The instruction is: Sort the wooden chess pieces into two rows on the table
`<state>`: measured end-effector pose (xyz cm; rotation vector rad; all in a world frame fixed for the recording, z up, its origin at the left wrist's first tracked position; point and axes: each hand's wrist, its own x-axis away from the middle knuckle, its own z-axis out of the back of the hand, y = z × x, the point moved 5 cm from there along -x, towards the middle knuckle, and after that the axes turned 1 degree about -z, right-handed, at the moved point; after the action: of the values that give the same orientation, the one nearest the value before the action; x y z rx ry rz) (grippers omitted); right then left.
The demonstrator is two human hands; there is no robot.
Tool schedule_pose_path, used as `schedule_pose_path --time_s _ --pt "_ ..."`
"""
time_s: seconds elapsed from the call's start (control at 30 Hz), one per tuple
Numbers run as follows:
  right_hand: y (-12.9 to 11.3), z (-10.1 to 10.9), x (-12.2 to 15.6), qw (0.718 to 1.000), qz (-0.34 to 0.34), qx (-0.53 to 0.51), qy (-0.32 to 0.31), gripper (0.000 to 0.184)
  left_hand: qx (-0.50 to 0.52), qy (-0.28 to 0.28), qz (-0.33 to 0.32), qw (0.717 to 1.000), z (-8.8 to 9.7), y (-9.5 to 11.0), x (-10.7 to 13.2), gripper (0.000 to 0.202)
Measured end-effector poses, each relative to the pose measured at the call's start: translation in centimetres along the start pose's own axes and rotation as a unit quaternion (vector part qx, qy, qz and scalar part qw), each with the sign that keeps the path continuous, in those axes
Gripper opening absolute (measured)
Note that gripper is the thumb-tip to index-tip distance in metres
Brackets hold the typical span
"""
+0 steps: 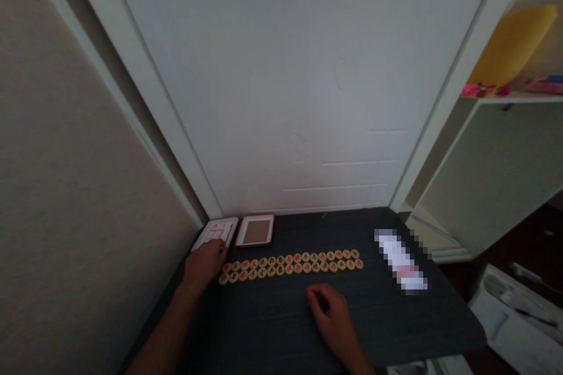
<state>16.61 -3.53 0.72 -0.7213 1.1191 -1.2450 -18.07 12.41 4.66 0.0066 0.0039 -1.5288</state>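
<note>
My left hand (206,262) reaches to the table's far left, at the near edge of a white box (223,227) with pink-red print. Its fingers are bent over that edge beside something small and dark; what they grip, if anything, is hard to make out. Just right of it, round Chinese chess pieces (289,264) with red or dark characters lie flat in two long rows. My right hand (333,312) rests below the rows toward their right half. Its fingers are curled in, thumb against forefinger, with nothing visible in them.
An open shallow box or lid (257,231) with a brown inside stands behind the rows. A blurred-out white item (401,262) lies at the right of the dark table (264,328). A white panel (281,99) rises behind, and a wall (88,187) borders the left.
</note>
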Motion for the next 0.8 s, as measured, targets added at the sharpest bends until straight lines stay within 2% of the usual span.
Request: schedule_pose_path --time_s 0.1,0.17,0.23,0.33,0.43,0.53,0.67,0.8 --pt "-0.1 0.2 0.0 1.0 -0.007 -0.017 0.005 0.03 0.003 0.067 0.006 0.998 2.1 0.6 1.7 0.038" --pt "-0.1 0.2 -0.1 0.999 -0.023 -0.044 0.009 0.031 0.017 0.131 -0.024 0.991 4.0 2.3 3.6 0.035" --pt "-0.1 0.1 -0.3 0.994 -0.052 -0.093 0.012 0.034 0.056 0.169 -0.073 0.981 5.6 5.2 5.9 0.032" --pt "-0.5 -0.1 -1.0 0.972 -0.092 -0.214 0.035 0.048 0.12 0.199 -0.183 0.955 7.1 11.1 10.1 0.025" --pt "-0.9 0.4 -1.9 0.936 -0.125 -0.324 0.053 0.069 0.155 0.198 -0.322 0.913 7.3 17.3 14.2 0.026" --pt "-0.2 2.5 -2.0 0.921 -0.181 -0.336 0.08 0.073 0.189 0.178 -0.391 0.883 7.1 21.7 16.9 0.032" --pt "2.0 6.0 -0.4 0.92 -0.23 -0.299 0.111 0.067 0.235 0.132 -0.465 0.843 6.2 24.7 18.4 0.034" --pt "4.4 7.9 1.6 0.909 -0.271 -0.288 0.132 0.066 0.266 0.117 -0.501 0.815 5.8 25.4 19.0 0.032"
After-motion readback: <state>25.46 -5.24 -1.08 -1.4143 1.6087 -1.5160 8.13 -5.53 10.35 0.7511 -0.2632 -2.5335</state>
